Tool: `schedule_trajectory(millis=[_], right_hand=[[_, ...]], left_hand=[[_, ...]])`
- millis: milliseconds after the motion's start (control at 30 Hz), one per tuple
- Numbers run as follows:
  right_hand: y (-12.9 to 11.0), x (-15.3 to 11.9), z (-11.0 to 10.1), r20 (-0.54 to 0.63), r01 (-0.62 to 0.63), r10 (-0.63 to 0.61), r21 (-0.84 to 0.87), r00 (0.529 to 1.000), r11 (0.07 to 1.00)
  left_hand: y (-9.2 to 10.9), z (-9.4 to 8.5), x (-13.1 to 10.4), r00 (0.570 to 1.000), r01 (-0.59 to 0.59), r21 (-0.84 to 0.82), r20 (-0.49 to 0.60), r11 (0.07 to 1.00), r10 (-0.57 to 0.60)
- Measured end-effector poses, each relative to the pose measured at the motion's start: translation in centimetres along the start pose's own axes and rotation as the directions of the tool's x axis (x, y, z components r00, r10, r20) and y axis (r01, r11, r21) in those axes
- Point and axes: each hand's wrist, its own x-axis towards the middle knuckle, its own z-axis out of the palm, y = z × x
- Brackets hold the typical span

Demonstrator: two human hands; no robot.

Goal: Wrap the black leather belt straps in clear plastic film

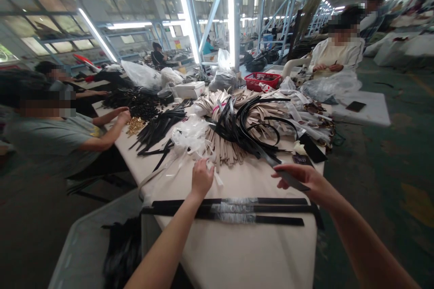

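My right hand [312,181] grips a dark strap [292,180] between thumb and fingers, over the table's right side. The strap's far part runs up toward a loose heap of black straps [233,122]. Curled fingers of my left hand [202,177] close at a thin white plastic strip [218,175], just in front of a crumpled clear plastic bag [191,133]. Between and below my hands lie several flat black strips [278,209], banded at the middle by clear wrapping [235,211]. A bundle of beige straps [227,151] lies beyond my hands.
A co-worker [50,122] handles small gold pieces [135,126] at the table's left. Another person [337,54] sits at the right rear. A red basket [262,82] and white box [190,90] stand at the back. A plastic bin [79,239] is below left.
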Motion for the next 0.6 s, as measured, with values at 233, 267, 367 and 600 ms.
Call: schedule_trajectory(millis=[233,267,367,600], right_hand=[[-0.2,-8.5,6.3,-0.435,0.168,-0.211,-0.137,0.875,0.976],[-0.1,-9.2,7.1,-0.424,0.165,-0.154,-0.011,0.893,0.986],[0.8,-9.3,9.9,-0.314,-0.003,0.1,0.296,0.944,0.955],[4.3,-2.5,16.8,-0.06,-0.195,0.323,0.689,0.945,0.698]], left_hand=[[0.5,0.4,7.3,0.982,-0.089,-0.015,0.165,0.996,0.09],[1.1,0.0,6.6,0.978,-0.111,-0.03,0.175,0.993,0.115],[3.8,-1.9,2.4,0.969,-0.146,-0.15,0.177,0.978,0.172],[11.3,-5.2,-11.3,0.941,0.1,-0.489,0.329,0.867,0.077]])
